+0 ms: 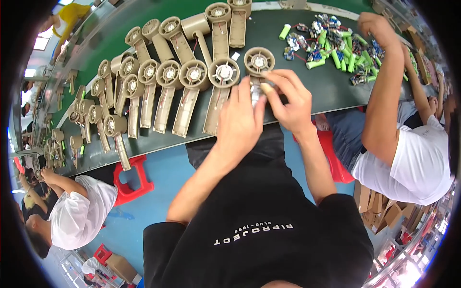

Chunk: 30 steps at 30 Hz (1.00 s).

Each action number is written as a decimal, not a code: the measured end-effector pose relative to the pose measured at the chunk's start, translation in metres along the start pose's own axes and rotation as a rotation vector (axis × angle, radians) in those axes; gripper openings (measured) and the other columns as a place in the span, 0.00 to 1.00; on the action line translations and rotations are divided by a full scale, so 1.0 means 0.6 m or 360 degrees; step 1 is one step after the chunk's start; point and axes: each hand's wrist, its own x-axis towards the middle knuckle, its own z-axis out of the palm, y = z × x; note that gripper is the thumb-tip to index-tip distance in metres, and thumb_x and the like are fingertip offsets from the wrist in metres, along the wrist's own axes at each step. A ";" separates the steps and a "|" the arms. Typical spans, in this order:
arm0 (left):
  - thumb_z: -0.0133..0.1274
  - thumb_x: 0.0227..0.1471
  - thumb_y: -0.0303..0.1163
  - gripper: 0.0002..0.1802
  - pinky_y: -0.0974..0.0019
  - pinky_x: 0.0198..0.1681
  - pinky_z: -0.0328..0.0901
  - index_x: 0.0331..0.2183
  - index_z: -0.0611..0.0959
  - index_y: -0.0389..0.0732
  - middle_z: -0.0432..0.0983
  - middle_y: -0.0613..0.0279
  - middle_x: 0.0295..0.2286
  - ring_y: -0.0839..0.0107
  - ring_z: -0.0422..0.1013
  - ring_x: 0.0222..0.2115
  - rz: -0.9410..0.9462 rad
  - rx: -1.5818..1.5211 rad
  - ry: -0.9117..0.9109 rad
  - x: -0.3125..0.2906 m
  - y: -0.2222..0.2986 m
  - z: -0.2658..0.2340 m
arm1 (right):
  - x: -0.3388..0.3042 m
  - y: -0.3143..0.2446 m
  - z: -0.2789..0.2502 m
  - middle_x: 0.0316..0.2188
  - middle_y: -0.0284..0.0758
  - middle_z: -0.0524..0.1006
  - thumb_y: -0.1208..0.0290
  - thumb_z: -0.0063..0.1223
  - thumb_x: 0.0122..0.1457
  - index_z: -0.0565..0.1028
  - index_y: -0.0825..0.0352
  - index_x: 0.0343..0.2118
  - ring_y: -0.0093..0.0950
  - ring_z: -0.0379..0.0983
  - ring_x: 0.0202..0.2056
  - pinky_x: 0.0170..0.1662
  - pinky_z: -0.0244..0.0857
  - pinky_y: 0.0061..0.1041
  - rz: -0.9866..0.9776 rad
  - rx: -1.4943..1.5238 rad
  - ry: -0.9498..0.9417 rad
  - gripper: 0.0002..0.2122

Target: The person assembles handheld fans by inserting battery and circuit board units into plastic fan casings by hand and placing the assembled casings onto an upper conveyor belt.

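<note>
Close in front of me is a beige handheld fan housing (259, 60), its round head facing up with a white fan wheel inside. Around its handle, my left hand (240, 115) is closed, with the fingers along the left side. My right hand (292, 102) pinches the handle's right side just below the head, and a pale yellowish cover shows at one fingertip. Small white and silvery parts (256, 92) show in the handle between my hands; my fingers hide the rest. Just left of my left hand lies another open fan housing (224, 74).
Rows of beige fan housings (165, 77) cover the dark green table (201, 136) to the left. At the right is a pile of green battery cells with circuit boards (341, 50), where a co-worker's hand (379, 30) reaches. Red stools (133, 180) stand by the table's near edge.
</note>
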 end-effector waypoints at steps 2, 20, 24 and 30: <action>0.52 0.57 0.26 0.21 0.48 0.37 0.67 0.51 0.69 0.32 0.74 0.36 0.36 0.42 0.73 0.35 -0.0103 -0.0134 0.0021 0.005 0.015 0.011 | 0.008 0.008 -0.018 0.36 0.36 0.78 0.84 0.57 0.54 0.79 0.69 0.40 0.19 0.73 0.28 0.30 0.68 0.17 0.0199 0.0109 0.0131 0.10; 0.49 0.54 0.29 0.22 0.46 0.46 0.66 0.51 0.69 0.39 0.77 0.34 0.37 0.36 0.72 0.42 -0.0274 0.0616 0.0338 0.509 -0.502 -0.241 | 0.077 0.086 -0.028 0.27 0.32 0.75 0.78 0.59 0.55 0.78 0.69 0.36 0.19 0.63 0.16 0.21 0.57 0.20 0.0470 -0.0422 -0.0023 0.06; 0.52 0.54 0.36 0.26 0.45 0.49 0.65 0.54 0.67 0.42 0.75 0.34 0.42 0.39 0.71 0.46 -0.0438 0.0815 0.0082 0.535 -0.570 -0.269 | 0.066 0.087 -0.034 0.30 0.31 0.75 0.80 0.59 0.55 0.78 0.70 0.35 0.15 0.62 0.16 0.20 0.55 0.17 0.0486 -0.0364 -0.0027 0.05; 0.55 0.53 0.54 0.39 0.43 0.56 0.60 0.59 0.67 0.43 0.70 0.44 0.52 0.47 0.65 0.55 -0.0054 0.1009 -0.0031 0.595 -0.475 -0.185 | 0.070 0.081 -0.038 0.38 0.33 0.77 0.79 0.61 0.53 0.78 0.69 0.36 0.16 0.64 0.16 0.20 0.58 0.16 0.0498 -0.0457 -0.0022 0.08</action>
